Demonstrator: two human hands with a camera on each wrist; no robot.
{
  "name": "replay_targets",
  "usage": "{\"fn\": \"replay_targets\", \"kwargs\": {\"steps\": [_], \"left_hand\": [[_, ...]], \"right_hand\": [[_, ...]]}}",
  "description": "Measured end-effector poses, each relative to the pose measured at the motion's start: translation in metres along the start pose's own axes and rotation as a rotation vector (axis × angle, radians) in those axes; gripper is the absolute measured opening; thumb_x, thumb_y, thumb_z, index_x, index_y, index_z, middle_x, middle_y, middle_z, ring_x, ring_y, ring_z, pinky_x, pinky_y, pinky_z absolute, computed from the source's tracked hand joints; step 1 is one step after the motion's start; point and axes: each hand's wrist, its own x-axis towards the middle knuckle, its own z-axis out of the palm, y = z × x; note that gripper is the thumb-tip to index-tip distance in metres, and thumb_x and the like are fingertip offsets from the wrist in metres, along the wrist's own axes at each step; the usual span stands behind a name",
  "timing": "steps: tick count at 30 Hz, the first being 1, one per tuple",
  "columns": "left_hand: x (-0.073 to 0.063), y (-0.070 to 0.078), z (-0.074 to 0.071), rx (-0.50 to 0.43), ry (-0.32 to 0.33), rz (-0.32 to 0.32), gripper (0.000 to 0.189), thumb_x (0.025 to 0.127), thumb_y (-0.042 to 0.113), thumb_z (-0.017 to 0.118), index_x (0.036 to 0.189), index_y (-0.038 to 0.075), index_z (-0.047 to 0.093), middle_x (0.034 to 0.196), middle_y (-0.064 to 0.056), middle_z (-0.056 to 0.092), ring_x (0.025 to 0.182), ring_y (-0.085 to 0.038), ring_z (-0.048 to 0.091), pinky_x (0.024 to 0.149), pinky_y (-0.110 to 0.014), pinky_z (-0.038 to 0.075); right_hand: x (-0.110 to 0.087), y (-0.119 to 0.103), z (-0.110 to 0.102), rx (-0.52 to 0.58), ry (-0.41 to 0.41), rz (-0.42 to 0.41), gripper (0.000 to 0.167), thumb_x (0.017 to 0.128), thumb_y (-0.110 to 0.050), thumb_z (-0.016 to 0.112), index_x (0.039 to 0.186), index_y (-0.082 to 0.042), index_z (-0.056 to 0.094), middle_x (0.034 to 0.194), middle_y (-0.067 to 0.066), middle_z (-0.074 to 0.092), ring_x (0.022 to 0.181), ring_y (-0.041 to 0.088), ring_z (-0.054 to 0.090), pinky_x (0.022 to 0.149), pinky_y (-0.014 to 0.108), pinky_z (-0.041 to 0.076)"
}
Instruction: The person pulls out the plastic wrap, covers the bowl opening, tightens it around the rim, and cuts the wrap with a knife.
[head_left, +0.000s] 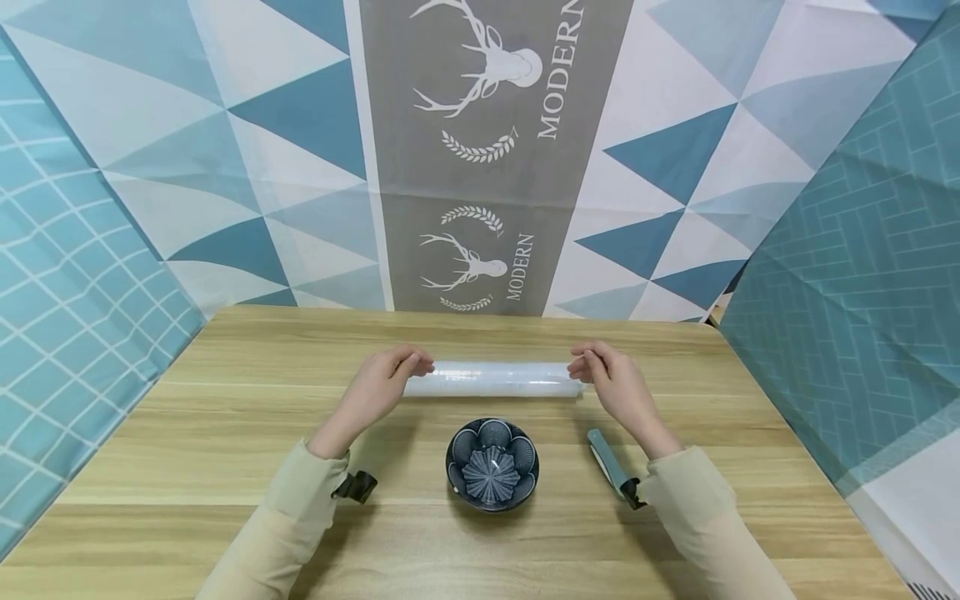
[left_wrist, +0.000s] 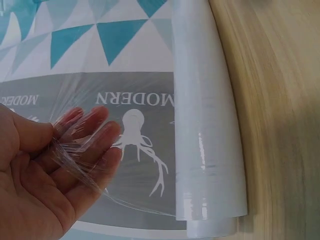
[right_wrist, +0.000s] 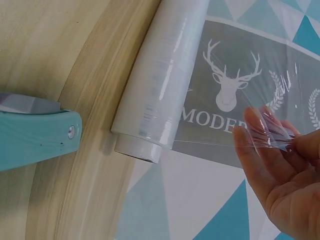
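Observation:
A roll of cling film [head_left: 495, 381] lies crosswise on the table, a sheet of clear film [left_wrist: 142, 197] drawn off it. My left hand [head_left: 384, 382] is by the roll's left end, pinching a gathered corner of the film between thumb and fingers. At the other end, my right hand [head_left: 613, 387] pinches the opposite corner the same way. In the right wrist view the film [right_wrist: 282, 92] stretches thinly between roll and fingers. Nearer me, between the forearms, stands a dark blue bowl [head_left: 492, 465] with a petal pattern inside.
A long teal tool [head_left: 606, 458] with a grey strip lies beside my right forearm; its kind is unclear. The wooden table [head_left: 225, 400] ends at a patterned cloth backdrop [head_left: 480, 183], and tiled-pattern cloths [head_left: 67, 275] hang at both sides.

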Motion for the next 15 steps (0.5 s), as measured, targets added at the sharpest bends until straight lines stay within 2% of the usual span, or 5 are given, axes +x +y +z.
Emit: {"fn": "replay_targets", "kwargs": {"steps": [9,15], "left_hand": [[-0.008,0.005,-0.003,0.005,0.012,0.037,0.026,0.097,0.013,0.04,0.101,0.004,0.064,0.095,-0.007,0.068,0.092,-0.022,0.064,0.083,-0.04,0.05],[-0.013,0.009,-0.005,0.004,0.013,0.047,0.026,0.097,0.014,0.04,0.102,0.005,0.064,0.096,-0.006,0.068,0.092,-0.021,0.064,0.082,-0.04,0.05]], "right_hand": [[-0.008,-0.004,-0.004,0.008,0.012,-0.033,0.023,0.097,-0.012,0.04,0.105,-0.004,0.06,0.086,0.012,0.067,0.079,0.021,0.066,0.072,0.029,0.054],[-0.015,-0.009,-0.009,-0.025,0.016,-0.063,0.024,0.097,-0.013,0.04,0.107,-0.005,0.06,0.086,0.009,0.068,0.078,0.02,0.066,0.071,0.028,0.054]]}}
